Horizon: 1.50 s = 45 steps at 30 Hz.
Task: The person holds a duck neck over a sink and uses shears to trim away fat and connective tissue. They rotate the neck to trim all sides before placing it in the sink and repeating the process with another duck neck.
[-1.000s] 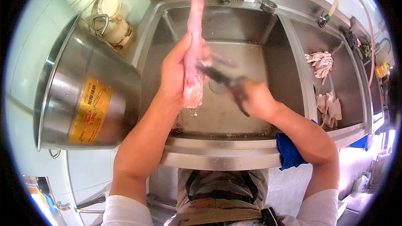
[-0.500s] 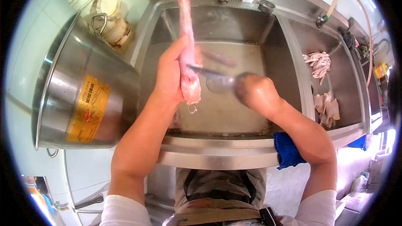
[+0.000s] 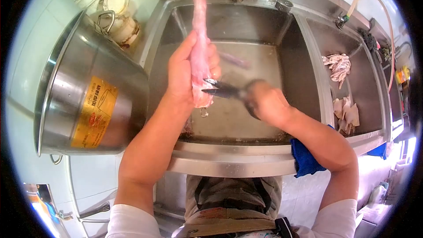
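My left hand (image 3: 181,72) is wrapped around a long pink piece of raw meat (image 3: 201,57), which it holds upright over the sink basin (image 3: 246,119). A small ring-shaped bit (image 3: 204,113) hangs at the meat's lower end. In my right hand (image 3: 274,105) is a pair of dark scissors (image 3: 227,91), blurred around the handles. Their blades are parted and the tips overlap the lower part of the meat. A second long pink piece (image 3: 234,60) lies in the basin behind my left hand.
A tall steel pot (image 3: 94,88) with a yellow label stands left of the sink. To the right, a second basin (image 3: 324,35) holds a pile of pale strips (image 3: 338,68) and several flat pale pieces (image 3: 346,112). A blue cloth (image 3: 306,158) hangs over the front edge.
The scissors' blades now show parted and slightly lower against the meat. The left hand's fingers show more on the meat's right side. The whole view has shifted slightly.
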{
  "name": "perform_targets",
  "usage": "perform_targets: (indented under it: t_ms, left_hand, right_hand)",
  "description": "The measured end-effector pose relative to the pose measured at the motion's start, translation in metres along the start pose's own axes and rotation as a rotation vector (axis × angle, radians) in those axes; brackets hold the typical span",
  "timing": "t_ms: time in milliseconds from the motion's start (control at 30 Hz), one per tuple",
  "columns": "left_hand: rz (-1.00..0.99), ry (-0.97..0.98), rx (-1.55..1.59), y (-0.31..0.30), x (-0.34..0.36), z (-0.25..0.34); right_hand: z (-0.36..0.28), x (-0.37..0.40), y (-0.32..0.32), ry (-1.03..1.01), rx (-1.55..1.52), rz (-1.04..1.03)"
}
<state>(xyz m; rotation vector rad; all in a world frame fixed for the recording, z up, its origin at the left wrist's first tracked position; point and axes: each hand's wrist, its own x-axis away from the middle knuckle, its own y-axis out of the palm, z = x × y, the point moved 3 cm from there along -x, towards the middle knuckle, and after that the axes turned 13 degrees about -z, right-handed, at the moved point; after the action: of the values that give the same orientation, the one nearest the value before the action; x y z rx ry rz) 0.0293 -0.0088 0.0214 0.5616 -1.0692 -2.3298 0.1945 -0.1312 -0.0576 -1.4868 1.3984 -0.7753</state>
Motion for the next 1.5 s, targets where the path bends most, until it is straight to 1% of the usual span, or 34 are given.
perform_targets:
  t_ms: [67, 100, 167, 200, 267, 300, 367, 400, 467, 567, 700, 767, 800, 900, 967, 1067, 1100, 1200, 1300, 1333, 1367, 1433, 1500]
  left_hand:
    - [-0.062, -0.022, 0.06, -0.004, -0.001, -0.002]
    - [0.011, 0.004, 0.034, -0.004, -0.001, -0.002]
    - [0.161, 0.056, -0.019, 0.0, -0.002, -0.002]
    - [0.17, 0.052, -0.024, -0.002, -0.002, 0.0]
    - [0.191, 0.047, -0.03, -0.008, -0.001, 0.003]
    - [0.22, 0.054, -0.094, -0.008, -0.001, 0.004]
    - [0.284, 0.061, -0.224, -0.007, 0.0, 0.006]
    - [0.286, 0.032, -0.251, -0.005, 0.001, 0.007]
    - [0.285, -0.031, -0.303, -0.002, 0.004, 0.007]
    - [0.266, -0.027, -0.354, -0.003, 0.003, 0.006]
    - [0.297, -0.031, -0.354, -0.002, 0.004, 0.007]
    - [0.337, 0.0, -0.354, -0.006, 0.001, 0.007]
    - [0.326, -0.012, -0.318, -0.007, 0.001, 0.006]
    - [0.29, -0.038, -0.219, -0.006, 0.0, 0.004]
    - [0.268, -0.046, -0.161, -0.006, 0.001, 0.001]
    - [0.343, 0.002, -0.168, -0.005, 0.002, 0.002]
    - [0.327, -0.001, -0.151, -0.005, 0.002, 0.002]
    - [0.278, -0.007, -0.131, -0.007, -0.003, 0.003]
    - [0.249, -0.018, -0.189, -0.005, 0.002, 0.007]
    - [0.225, -0.03, -0.227, -0.004, 0.004, 0.008]
    - [0.197, -0.045, -0.266, -0.002, 0.003, 0.008]
    - [0.179, -0.021, -0.235, -0.003, 0.0, 0.004]
    - [0.164, -0.019, -0.21, -0.003, 0.0, 0.001]
  right_hand:
    - [0.002, -0.001, 0.0, -0.02, 0.067, -0.007]
    - [0.004, -0.001, 0.0, -0.031, 0.103, -0.011]
    - [0.007, 0.0, -0.003, 0.017, 0.005, 0.049]
    - [0.008, -0.001, -0.006, 0.038, -0.042, 0.079]
    - [0.005, -0.001, -0.016, 0.014, -0.172, 0.07]
    - [0.003, -0.001, -0.022, 0.002, -0.24, 0.062]
    - [-0.005, -0.001, -0.029, -0.053, -0.131, 0.001]
    - [-0.008, 0.0, -0.03, -0.077, -0.08, -0.03]
    - [-0.011, 0.0, -0.032, -0.08, -0.055, -0.021]
    - [-0.004, 0.003, -0.031, -0.053, 0.045, -0.018]
    - [-0.006, 0.004, -0.037, -0.012, 0.182, -0.091]
    - [-0.009, 0.006, -0.037, -0.003, 0.205, -0.095]
    - [-0.009, 0.006, -0.036, 0.0, 0.216, -0.096]
    - [-0.006, 0.008, -0.024, -0.042, 0.218, -0.136]
    - [-0.005, 0.009, -0.022, -0.02, 0.195, -0.166]
    - [-0.005, 0.006, -0.026, 0.01, 0.174, -0.21]
    - [-0.005, 0.006, -0.027, 0.02, 0.169, -0.227]
    - [0.001, 0.007, -0.019, -0.068, -0.022, -0.119]
    - [-0.008, 0.005, -0.037, 0.085, -0.424, -0.092]
    - [-0.002, 0.004, -0.033, 0.089, -0.384, -0.146]
    - [-0.002, 0.003, -0.029, 0.099, -0.31, -0.127]
    - [-0.001, 0.002, -0.02, 0.126, -0.163, -0.091]
    - [-0.002, 0.001, -0.019, -0.028, -0.016, 0.033]
